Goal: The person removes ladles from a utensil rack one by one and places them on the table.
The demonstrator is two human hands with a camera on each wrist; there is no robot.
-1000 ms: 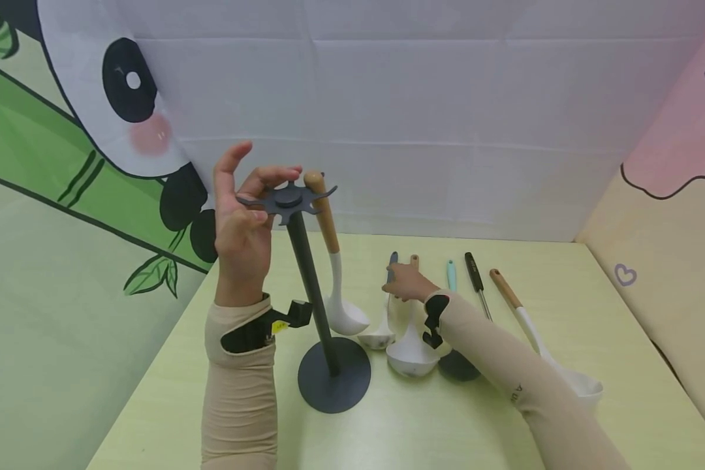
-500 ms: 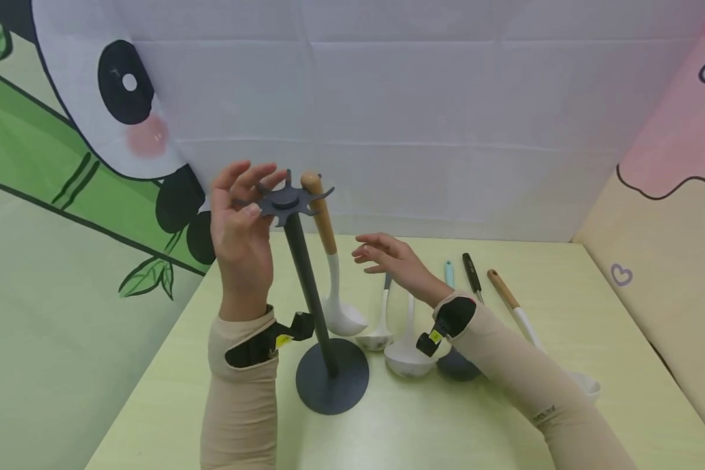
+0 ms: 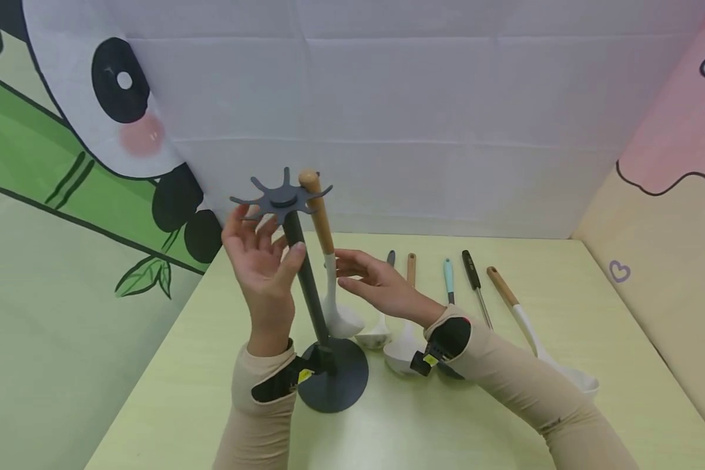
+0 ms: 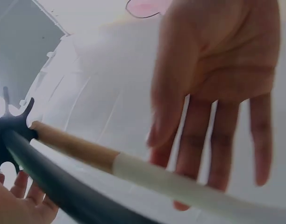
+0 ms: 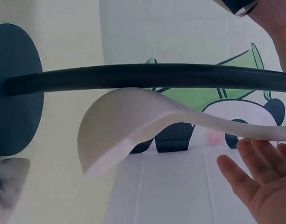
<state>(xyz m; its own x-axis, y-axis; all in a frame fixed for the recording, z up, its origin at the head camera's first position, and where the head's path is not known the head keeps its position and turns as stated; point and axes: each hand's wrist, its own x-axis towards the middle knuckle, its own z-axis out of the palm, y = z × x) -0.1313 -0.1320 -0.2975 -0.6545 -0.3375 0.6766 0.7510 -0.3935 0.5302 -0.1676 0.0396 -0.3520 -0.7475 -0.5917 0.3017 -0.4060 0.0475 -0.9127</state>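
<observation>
A dark utensil stand (image 3: 332, 391) has a round base, a tilted-looking pole and a ring of hooks (image 3: 282, 196) on top. From one hook hangs a white ladle (image 3: 343, 321) with a wooden handle, its bowl beside the pole. My left hand (image 3: 264, 267) is below the hooks with loosely spread fingers, the thumb by the pole; whether it touches is unclear. Reaching in from the right, my right hand (image 3: 382, 287) has its fingers extended behind the white part of the ladle's handle. In the right wrist view its fingertips (image 5: 246, 145) meet that ladle handle (image 5: 236, 128).
Several utensils lie in a row on the table (image 3: 176, 405): two white ladles (image 3: 373, 338) (image 3: 401, 356) near the stand, a turquoise-handled tool (image 3: 449, 277), a black-handled one (image 3: 472, 269), and a wood-handled white ladle (image 3: 576, 378) at far right. A white cloth (image 3: 399, 130) stands behind.
My right hand has left the lying utensils and moved left to the hanging ladle's handle. My left hand has dropped from the hooks to beside the upper pole.
</observation>
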